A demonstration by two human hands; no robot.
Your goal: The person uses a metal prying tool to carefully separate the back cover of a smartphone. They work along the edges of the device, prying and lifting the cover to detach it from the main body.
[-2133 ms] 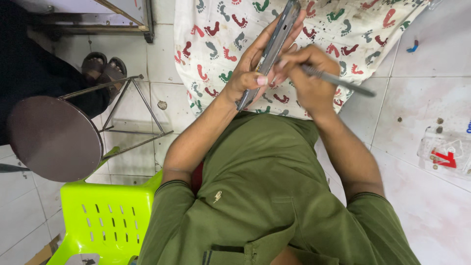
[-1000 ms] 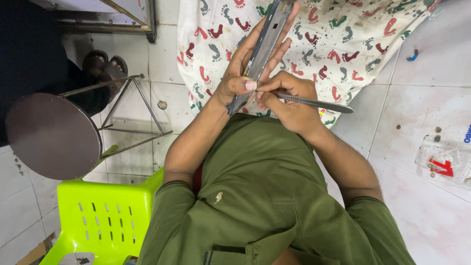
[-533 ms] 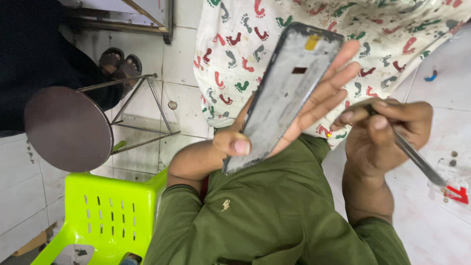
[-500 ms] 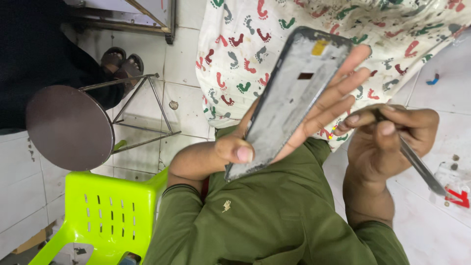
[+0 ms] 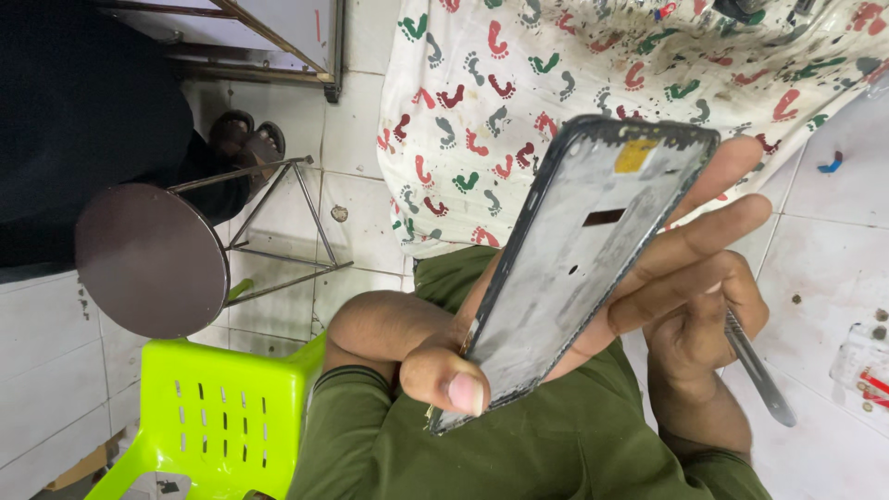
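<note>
The left hand (image 5: pixel 593 306) holds a thin grey phone frame with black edges (image 5: pixel 579 264) above the green lap, thumb in front, fingers behind. It looks light, stiff and easy to bend; hold its edges. Its long side slants up and right. Behind the frame, the right hand (image 5: pixel 699 319) grips thin metal tweezers (image 5: pixel 759 370).

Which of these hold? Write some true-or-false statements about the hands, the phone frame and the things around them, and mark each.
1. The left hand holds the grey phone frame with the thumb on its lower edge. True.
2. The right hand is empty. False: it grips a slim metal tool.
3. A yellow patch sits near the frame's top end. True.
4. The plastic chair is red. False: it is bright green.
5. The round dark stool stands on the tiled floor. True.
6. The cloth is plain white. False: it is printed with coloured footprints.
</note>
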